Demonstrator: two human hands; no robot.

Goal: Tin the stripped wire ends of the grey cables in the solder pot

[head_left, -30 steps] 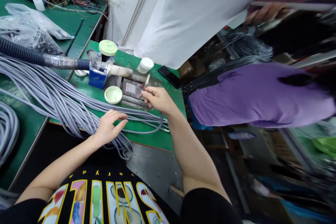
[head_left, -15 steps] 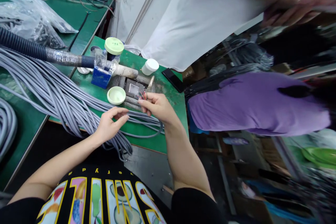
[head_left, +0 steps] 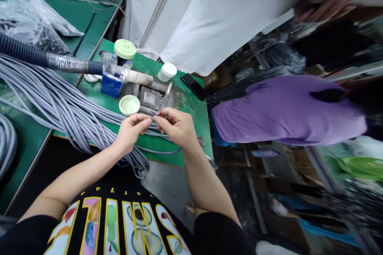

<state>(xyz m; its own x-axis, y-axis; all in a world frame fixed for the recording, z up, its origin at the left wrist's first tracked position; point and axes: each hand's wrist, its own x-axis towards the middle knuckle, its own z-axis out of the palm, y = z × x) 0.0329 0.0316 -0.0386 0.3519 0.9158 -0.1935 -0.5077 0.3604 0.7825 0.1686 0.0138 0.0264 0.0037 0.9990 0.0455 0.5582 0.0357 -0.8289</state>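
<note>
Two hands: right hand [head_left: 180,128] pinching one bunch of thin wires [head_left: 161,113], some red, strands too fine to count; left hand [head_left: 128,132] meeting it from left, thumb and fingers together, cannot tell whether gripping strand. Just beyond: one silvery square [head_left: 149,98]. Left: one pale-green dish [head_left: 129,104], one blue box [head_left: 110,85]. Far: one white tub [head_left: 167,72]. Far right: one black phone [head_left: 193,87].

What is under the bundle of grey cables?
The left tabletop and right tabletop, both green, show around the grey cables. What lies directly beneath the packed strands is covered; the left hand and right hand hide some too.
</note>
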